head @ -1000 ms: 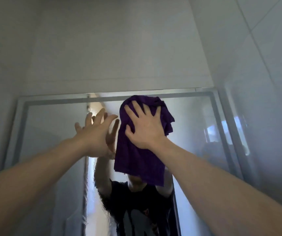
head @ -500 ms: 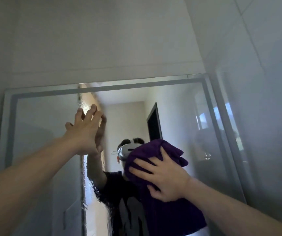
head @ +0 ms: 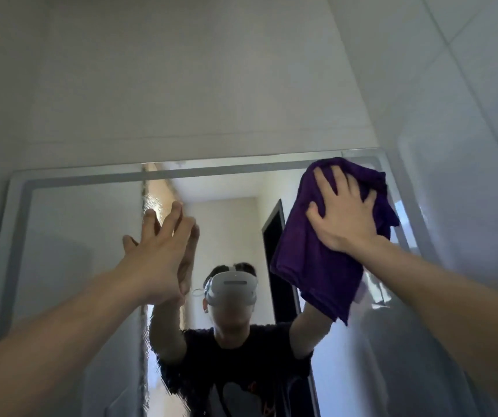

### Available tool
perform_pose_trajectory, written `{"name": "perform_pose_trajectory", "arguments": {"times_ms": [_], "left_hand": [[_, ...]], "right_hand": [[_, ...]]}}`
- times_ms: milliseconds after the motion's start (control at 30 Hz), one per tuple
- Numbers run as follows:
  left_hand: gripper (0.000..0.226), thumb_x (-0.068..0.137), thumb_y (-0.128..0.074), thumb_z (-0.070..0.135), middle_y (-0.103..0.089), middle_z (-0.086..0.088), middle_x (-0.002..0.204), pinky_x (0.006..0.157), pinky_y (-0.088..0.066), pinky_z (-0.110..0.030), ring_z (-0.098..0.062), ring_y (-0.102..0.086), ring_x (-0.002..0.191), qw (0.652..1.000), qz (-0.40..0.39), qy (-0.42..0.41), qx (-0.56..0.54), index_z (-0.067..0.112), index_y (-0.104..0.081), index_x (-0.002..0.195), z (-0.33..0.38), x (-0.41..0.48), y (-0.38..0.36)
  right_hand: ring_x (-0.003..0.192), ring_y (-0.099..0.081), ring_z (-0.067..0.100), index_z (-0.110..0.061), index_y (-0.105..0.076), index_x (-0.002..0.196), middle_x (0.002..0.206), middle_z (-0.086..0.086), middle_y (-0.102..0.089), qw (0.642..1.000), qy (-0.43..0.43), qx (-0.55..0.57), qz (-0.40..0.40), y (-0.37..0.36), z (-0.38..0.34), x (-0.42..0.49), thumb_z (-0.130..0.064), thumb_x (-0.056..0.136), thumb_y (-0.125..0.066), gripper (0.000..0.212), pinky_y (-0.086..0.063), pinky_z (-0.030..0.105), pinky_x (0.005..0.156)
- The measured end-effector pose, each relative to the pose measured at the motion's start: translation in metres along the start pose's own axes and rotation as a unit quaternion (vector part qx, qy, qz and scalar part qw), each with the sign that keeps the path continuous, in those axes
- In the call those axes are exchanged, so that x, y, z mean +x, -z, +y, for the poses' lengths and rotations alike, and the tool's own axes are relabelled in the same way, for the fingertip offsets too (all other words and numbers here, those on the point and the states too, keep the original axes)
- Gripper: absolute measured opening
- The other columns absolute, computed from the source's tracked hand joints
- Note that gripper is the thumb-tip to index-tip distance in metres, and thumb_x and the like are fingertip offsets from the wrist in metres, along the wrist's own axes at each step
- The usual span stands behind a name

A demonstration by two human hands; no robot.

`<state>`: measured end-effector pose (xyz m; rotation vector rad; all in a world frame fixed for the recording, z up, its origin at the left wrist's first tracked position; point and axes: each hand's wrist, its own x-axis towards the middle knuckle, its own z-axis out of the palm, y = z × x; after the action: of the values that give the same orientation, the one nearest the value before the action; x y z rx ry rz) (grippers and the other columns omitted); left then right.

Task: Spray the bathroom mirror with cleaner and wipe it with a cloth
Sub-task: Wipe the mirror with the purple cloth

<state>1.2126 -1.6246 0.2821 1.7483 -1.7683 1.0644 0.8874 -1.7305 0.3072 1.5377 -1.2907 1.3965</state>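
The mirror (head: 76, 251) fills the lower half of your view. The purple cloth (head: 311, 266) lies flat on the glass at about two o'clock, up in the mirror's top right corner, with a loose tail hanging toward five o'clock. Your right hand (head: 344, 218) presses it there with the palm. Its fingers (head: 323, 185) are straight and spread apart over the bunched top, not curled round it.

To do this pass well, I judge you should hold that flat pressure and work the cloth right into the corner and along both edges. Overlap each sweep so no streaks are left, and gather the dangling tail if it drags.

Your right arm reaches up from five o'clock, nearly straight. Your left hand (head: 157, 260), at nine o'clock of the cloth, rests against the glass near the centre. Its fingers are straight and close together, holding nothing, and the forearm rises from seven o'clock.
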Motion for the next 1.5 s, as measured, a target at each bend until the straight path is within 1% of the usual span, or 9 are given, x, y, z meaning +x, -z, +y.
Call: {"name": "perform_pose_trajectory", "arguments": {"times_ms": [233,533,633,700,800,933,1100,1367,1500], "left_hand": [[0.123,0.069,-0.087,0.028,0.032,0.010,0.161,0.109,-0.032,-0.068,-0.042,0.013,0.152,1.000,-0.005,-0.001,0.012,0.033,0.005,0.151,0.002,0.002,-0.001],[0.128,0.067,-0.090,0.044,0.034,0.012,0.162,0.115,-0.026,-0.067,-0.038,0.018,0.154,1.000,-0.027,-0.004,0.013,0.032,0.004,0.154,-0.002,-0.013,0.013],[0.154,0.057,-0.088,0.066,0.043,0.007,0.159,0.114,-0.024,-0.072,-0.044,0.026,0.150,0.997,-0.041,0.039,0.043,0.041,0.031,0.151,-0.021,-0.023,0.015],[0.163,0.052,-0.089,0.068,0.053,0.004,0.151,0.113,-0.018,-0.075,-0.048,0.032,0.147,0.995,-0.054,0.076,0.036,0.046,0.046,0.140,-0.043,-0.032,0.020],[0.159,0.057,-0.093,0.058,0.054,0.003,0.150,0.116,-0.014,-0.074,-0.047,0.033,0.146,0.992,-0.070,0.103,0.021,0.045,0.038,0.146,-0.072,-0.044,0.027],[0.153,0.061,-0.096,0.044,0.043,0.005,0.160,0.115,-0.038,-0.057,-0.045,0.020,0.152,0.995,-0.061,0.080,-0.012,0.044,0.024,0.155,-0.083,-0.049,0.023],[0.156,0.054,-0.100,0.040,0.036,0.007,0.163,0.115,-0.037,-0.055,-0.048,0.018,0.151,0.995,-0.045,0.082,-0.021,0.047,0.019,0.156,-0.088,-0.046,0.019],[0.154,0.055,-0.099,0.041,0.032,0.001,0.166,0.122,-0.023,-0.051,-0.042,0.015,0.154,0.996,-0.019,0.084,-0.012,0.039,0.015,0.159,-0.080,-0.044,0.016],[0.154,0.057,-0.099,0.036,0.034,0.005,0.164,0.118,-0.030,-0.059,-0.046,0.020,0.152,0.994,-0.044,0.094,-0.028,0.047,0.019,0.156,-0.086,-0.044,0.017]], "right_hand": [[0.152,-0.014,0.034,-0.036,-0.010,0.159,0.170,0.004,-0.010,1.000,0.006,0.023,-0.005,-0.005,-0.087,0.037,-0.067,0.088,-0.023,0.078,-0.009,0.077,0.110],[0.152,-0.014,0.032,-0.042,0.005,0.159,0.171,-0.002,0.002,0.964,0.218,0.042,-0.148,-0.003,-0.143,-0.076,-0.052,0.093,-0.033,0.077,0.006,0.071,0.115],[0.149,-0.025,0.034,-0.043,0.009,0.157,0.171,-0.002,0.000,0.939,0.289,0.014,-0.186,-0.009,-0.116,-0.125,-0.042,0.090,-0.033,0.079,0.001,0.071,0.116],[0.150,-0.024,0.030,-0.043,0.007,0.158,0.171,-0.005,0.001,0.925,0.322,0.005,-0.201,-0.006,-0.094,-0.130,-0.036,0.089,-0.037,0.082,-0.001,0.070,0.118],[0.152,-0.020,0.026,-0.041,-0.007,0.159,0.171,-0.007,-0.003,0.932,0.316,0.008,-0.176,0.000,-0.076,-0.106,-0.032,0.086,-0.043,0.082,-0.002,0.068,0.120],[0.148,-0.022,0.028,-0.032,-0.034,0.154,0.167,0.000,-0.019,0.975,0.194,0.054,-0.097,0.001,-0.086,-0.050,-0.028,0.082,-0.052,0.074,-0.006,0.071,0.117],[0.151,-0.021,0.028,-0.031,-0.037,0.152,0.165,0.002,-0.024,0.988,0.136,0.067,-0.018,-0.001,-0.132,0.020,-0.032,0.081,-0.047,0.072,-0.008,0.074,0.116],[0.147,-0.026,0.031,-0.032,-0.030,0.156,0.166,0.002,-0.025,0.977,0.209,0.042,-0.015,-0.015,-0.216,0.009,-0.044,0.083,-0.032,0.074,-0.007,0.074,0.114],[0.142,-0.036,0.034,-0.030,-0.033,0.156,0.164,0.004,-0.032,0.954,0.298,0.028,-0.026,-0.025,-0.233,-0.043,-0.048,0.084,-0.035,0.074,-0.011,0.075,0.113]]}}
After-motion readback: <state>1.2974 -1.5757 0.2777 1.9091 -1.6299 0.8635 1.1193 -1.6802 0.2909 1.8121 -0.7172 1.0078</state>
